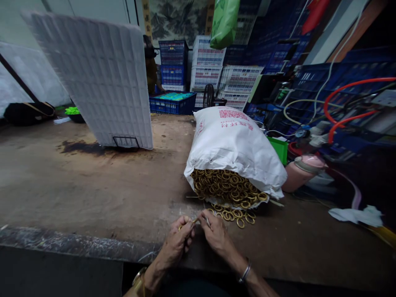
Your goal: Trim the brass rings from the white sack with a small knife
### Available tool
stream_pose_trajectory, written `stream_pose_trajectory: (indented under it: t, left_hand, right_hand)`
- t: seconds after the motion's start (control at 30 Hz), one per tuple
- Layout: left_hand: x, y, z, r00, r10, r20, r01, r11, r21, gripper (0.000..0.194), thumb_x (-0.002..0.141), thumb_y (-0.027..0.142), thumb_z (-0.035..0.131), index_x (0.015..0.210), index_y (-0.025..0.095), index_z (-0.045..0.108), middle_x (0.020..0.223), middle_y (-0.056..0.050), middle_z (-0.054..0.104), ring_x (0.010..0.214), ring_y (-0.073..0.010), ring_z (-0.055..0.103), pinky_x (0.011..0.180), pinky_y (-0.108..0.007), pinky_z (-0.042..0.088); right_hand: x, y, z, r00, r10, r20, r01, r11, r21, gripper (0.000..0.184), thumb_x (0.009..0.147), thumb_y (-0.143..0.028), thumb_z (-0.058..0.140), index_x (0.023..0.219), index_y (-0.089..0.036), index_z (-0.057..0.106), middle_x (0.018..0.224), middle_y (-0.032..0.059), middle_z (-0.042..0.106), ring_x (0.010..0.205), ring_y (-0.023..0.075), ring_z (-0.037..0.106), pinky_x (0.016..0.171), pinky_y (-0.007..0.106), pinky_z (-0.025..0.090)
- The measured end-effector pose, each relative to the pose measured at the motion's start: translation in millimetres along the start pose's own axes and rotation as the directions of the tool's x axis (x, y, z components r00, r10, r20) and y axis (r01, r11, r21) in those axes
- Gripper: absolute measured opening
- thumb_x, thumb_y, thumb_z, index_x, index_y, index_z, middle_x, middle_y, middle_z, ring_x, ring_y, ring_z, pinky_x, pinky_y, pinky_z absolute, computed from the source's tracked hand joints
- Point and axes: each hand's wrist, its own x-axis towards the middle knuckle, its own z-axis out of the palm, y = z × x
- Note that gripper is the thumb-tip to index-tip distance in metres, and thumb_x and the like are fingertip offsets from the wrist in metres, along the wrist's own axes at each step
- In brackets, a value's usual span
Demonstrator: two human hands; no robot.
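Head view: we have both bare hands low in the middle, over the near edge of the bench [93, 198]. Left hand [180, 238] has thumb and fingers pinching a small gold-coloured piece [194, 221], which sits between the two hands. Right hand [215, 232] has fingers bent in close at that piece; we can't tell if they grip it. Taking clock directions from our hands: white sack [233, 140] lying at 1 o'clock, mouth towards us, packed with gold-coloured rings [227, 185]; loose rings [237, 213] on the bench between 2 and 3, just beside the right hand; pink bottle [301, 175] at 2, beside the sack; tilted white panel [108, 82] at 11; blue crate [173, 105] at 12.
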Motion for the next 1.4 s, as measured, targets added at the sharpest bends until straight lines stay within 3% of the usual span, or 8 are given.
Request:
stream_pose_trajectory:
  t: [0.07,0.2,0.53,0.67,0.83,1.03,1.2,1.4]
  left_hand:
    - [1.1,0.7,0.0,1.000,0.007,-0.006,-0.007,1.000,0.030,0.032,0.073,0.048,0.056,0.070,0.019,0.043,0.054,0.007,0.045,0.036,-0.0024,0.032,0.034,-0.014,0.022]
    - [2.5,0.6,0.2,0.999,0.006,-0.035,-0.003,0.997,0.080,0.032,0.073,0.047,0.056,0.070,0.019,0.043,0.053,0.007,0.045,0.037,-0.0031,0.033,0.034,-0.014,0.023]
    - [3.2,-2.6,-1.7,0.998,0.044,-0.034,-0.040,0.992,0.123,0.032,0.072,0.048,0.057,0.067,0.018,0.045,0.052,0.007,0.045,0.038,-0.0034,0.033,0.036,-0.015,0.023]
    - [-0.5,-2.5,-3.3,1.000,-0.013,-0.023,0.015,0.995,0.098,0.031,0.075,0.048,0.054,0.070,0.019,0.046,0.055,0.006,0.047,0.038,-0.0030,0.034,0.035,-0.013,0.023]
    - [-7.3,0.7,-0.7,0.998,-0.019,0.052,0.020,0.999,-0.030,0.029,0.075,0.046,0.056,0.072,0.018,0.048,0.057,0.005,0.048,0.038,-0.0037,0.034,0.033,-0.014,0.025]
    - [-7.0,11.9,3.1,0.996,-0.044,0.072,0.055,0.986,-0.158,0.032,0.076,0.045,0.055,0.077,0.013,0.056,0.054,0.002,0.048,0.043,-0.0049,0.036,0.036,-0.015,0.026]
    - [-3.3,10.1,-3.5,0.998,-0.038,0.049,0.049,0.970,-0.240,0.022,0.077,0.037,0.057,0.079,0.015,0.054,0.080,-0.003,0.057,0.050,-0.0058,0.044,0.037,-0.016,0.029]
    - [2.0,3.1,-14.6,0.988,-0.086,0.125,0.129,0.907,-0.401,0.015,0.077,0.026,0.059,0.087,0.017,0.053,0.076,0.000,0.054,0.053,-0.0061,0.047,0.040,-0.016,0.032]
  right_hand:
    - [-4.8,-0.6,-0.1,0.998,-0.028,0.062,0.037,0.989,-0.140,0.017,0.076,-0.014,0.035,0.075,-0.019,0.051,0.064,0.0000,0.054,0.059,0.0130,0.046,0.056,0.022,0.030]
    - [-11.3,-3.5,0.0,0.983,-0.071,0.167,0.111,0.962,-0.248,0.030,0.063,-0.004,0.035,0.083,-0.019,0.051,0.070,0.0012,0.058,0.063,0.0137,0.049,0.058,0.023,0.029]
    - [-9.3,-10.9,-3.2,0.974,0.028,0.226,0.067,0.913,-0.402,0.034,0.064,-0.001,0.037,0.091,-0.017,0.051,0.074,0.0042,0.062,0.067,0.0158,0.054,0.057,0.023,0.028]
    - [-5.2,-13.9,-2.5,0.988,0.062,0.144,0.018,0.869,-0.494,0.029,0.070,-0.001,0.037,0.090,-0.017,0.051,0.075,0.0056,0.063,0.067,0.0162,0.056,0.055,0.025,0.025]
    - [4.4,5.2,-14.8,0.982,0.182,0.046,-0.122,0.805,-0.581,0.024,0.075,-0.001,0.038,0.089,-0.016,0.052,0.074,0.0061,0.064,0.066,0.0166,0.058,0.054,0.025,0.024]
    - [9.3,20.7,-22.0,0.992,0.115,-0.054,-0.125,0.797,-0.591,0.021,0.079,-0.015,0.045,0.100,-0.020,0.049,0.093,0.0057,0.061,0.077,0.0176,0.057,0.060,0.026,0.028]
    - [13.3,24.4,-14.0,0.986,0.153,-0.061,-0.158,0.771,-0.617,0.017,0.082,-0.021,0.046,0.098,-0.021,0.050,0.093,0.0040,0.059,0.074,0.0180,0.056,0.060,0.027,0.029]
    - [10.1,26.2,-11.2,0.985,0.117,-0.131,-0.173,0.758,-0.629,0.020,0.080,-0.022,0.048,0.101,-0.022,0.047,0.096,0.0041,0.054,0.073,0.0172,0.055,0.058,0.027,0.029]
